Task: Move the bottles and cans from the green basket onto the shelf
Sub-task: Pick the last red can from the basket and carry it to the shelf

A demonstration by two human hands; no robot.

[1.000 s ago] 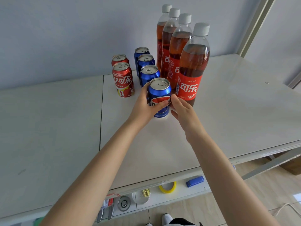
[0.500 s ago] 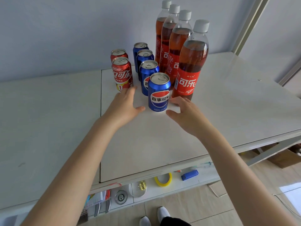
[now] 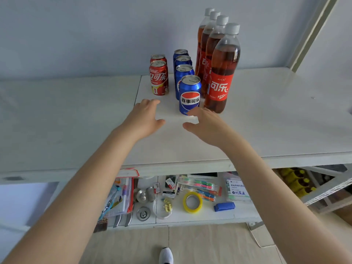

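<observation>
Blue front can (image 3: 189, 95) stands upright on the shelf (image 3: 276, 119), at the head of its row, touching or nearly touching the front bottle (image 3: 222, 73) on its right.

Both hands are empty, fingers spread wide: left hand (image 3: 143, 119) hovers over bare shelf in front of the red cans (image 3: 159, 78), right hand (image 3: 205, 123) sits just in front of the blue can's base, fingertips overlapping it in view — can't tell if they touch.

Risks, my read:
- Right hand is close to the front can; a sideways flick would knock it into the bottle beside it.
- Bottles are tall, narrow and packed in a file — tip the front one back and the row could domino.
- Front bottle and can sit nearest the shelf's front edge, though not close to it; a knock toward the person could send one rolling off toward the cluttered lower shelf (image 3: 202, 216).

Count on the shelf:
- Bottles: 4, white caps, one row front to back.
- Blue cans (image 3: 182, 62): 4, one row.
- Red cans: 2, one behind the other.

Green basket isn't in view, so what's left to move is unknown.
</observation>
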